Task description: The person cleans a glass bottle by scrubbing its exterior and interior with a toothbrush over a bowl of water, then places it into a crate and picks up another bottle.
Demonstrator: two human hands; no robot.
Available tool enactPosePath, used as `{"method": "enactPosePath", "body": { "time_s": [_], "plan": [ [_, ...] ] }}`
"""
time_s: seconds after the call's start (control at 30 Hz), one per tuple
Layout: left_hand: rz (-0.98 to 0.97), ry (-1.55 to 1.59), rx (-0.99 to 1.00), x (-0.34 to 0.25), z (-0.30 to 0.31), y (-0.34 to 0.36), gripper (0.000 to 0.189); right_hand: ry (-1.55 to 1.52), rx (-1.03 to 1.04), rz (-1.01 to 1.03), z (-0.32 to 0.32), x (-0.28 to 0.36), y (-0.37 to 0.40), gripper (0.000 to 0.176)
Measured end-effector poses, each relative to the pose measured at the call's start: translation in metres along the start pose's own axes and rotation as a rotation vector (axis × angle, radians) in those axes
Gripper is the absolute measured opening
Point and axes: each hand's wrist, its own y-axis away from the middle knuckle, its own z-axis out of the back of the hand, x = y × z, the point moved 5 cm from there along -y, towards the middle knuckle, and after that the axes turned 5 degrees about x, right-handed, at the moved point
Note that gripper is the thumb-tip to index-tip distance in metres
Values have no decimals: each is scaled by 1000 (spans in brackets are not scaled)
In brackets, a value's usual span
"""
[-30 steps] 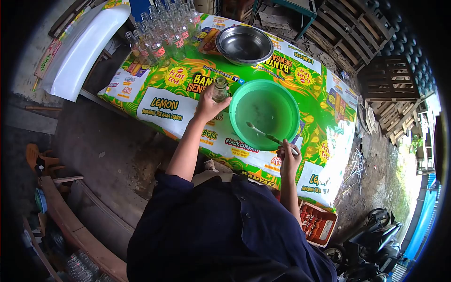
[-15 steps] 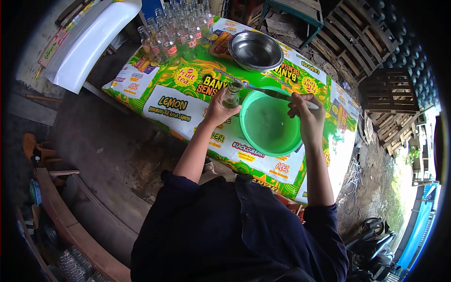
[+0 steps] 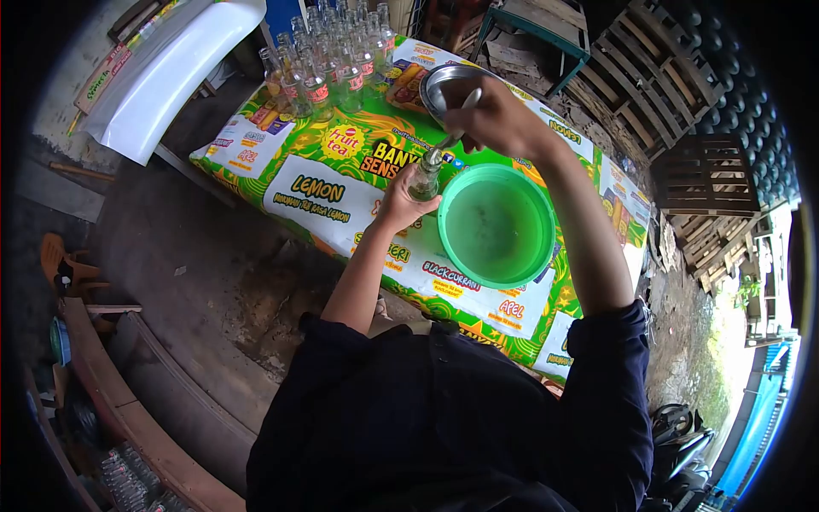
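Thin tool [image 3: 444, 150] going into bottle [image 3: 424, 182], beside basin [image 3: 512, 168].
Left hand [image 3: 399, 203] clamps bottle steady and upright; right hand [image 3: 493, 118] pinches tool, tip angled down at bottle's mouth.

Clear glass bottle [image 3: 424, 179], upright beside green basin [image 3: 546, 229], thin tool [image 3: 447, 139] in mouth

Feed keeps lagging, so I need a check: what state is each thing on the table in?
Small bottle, upright, gripped by left hand.
Thin tool, held by right hand, tip in the bottle's mouth.
Green basin, open side up, seemingly shallow liquid inside.
Metal bowl, open side up, partly hidden.
Bottle cluster, standing upright.
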Motion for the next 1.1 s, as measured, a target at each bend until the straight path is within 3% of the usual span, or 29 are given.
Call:
{"method": "enactPosePath", "body": {
  "time_s": [0.03,0.17,0.3,0.33,0.43,0.47,0.57,0.67,0.7,0.77,0.83,0.87,0.9,1.0,1.1],
  "plan": [
    [-9,-32,-1,-1,0,1,39,124,105,12,-12,-12,-5,17],
    [-36,-63,-22,1,1,-1,37,-143,-48,28,14,-19,-13,23],
    [-38,-79,-18,1,2,0,38,-101,-146,-33,-8,-22,-12,36],
    [-45,-105,-13,0,1,0,38,147,-228,202,-19,-20,-14,46],
    [-10,-34,-47,-1,1,1,38,-64,-281,32,-1,-14,-8,48],
    [-3,-55,-30,-1,1,1,44,-39,-380,83,10,-5,-5,45],
    [-34,-214,-60,0,1,3,45,92,-390,155,-12,-15,-5,48],
    [-101,-178,-113,-7,-1,5,44,12,-350,83,-23,-35,-8,47],
    [-120,-185,-141,-9,0,4,43,-113,-301,-31,-16,-32,-6,49],
    [-81,-204,-140,-14,0,7,44,-171,-442,124,-2,-16,0,51],
    [-110,-275,-154,-20,-1,7,43,-6,-358,-4,-15,-33,-8,50],
    [-111,-247,-141,-12,-1,6,41,243,-338,159,-26,-37,-15,53],
    [-94,-241,-129,-9,-2,8,40,268,-348,251,-30,-29,-15,54],
    [-70,-232,-108,-6,2,6,39,99,-172,100,-11,-19,-17,53],
    [-75,-216,-93,-9,-1,5,41,298,-139,240,-30,-24,-22,48]
  ]
}}
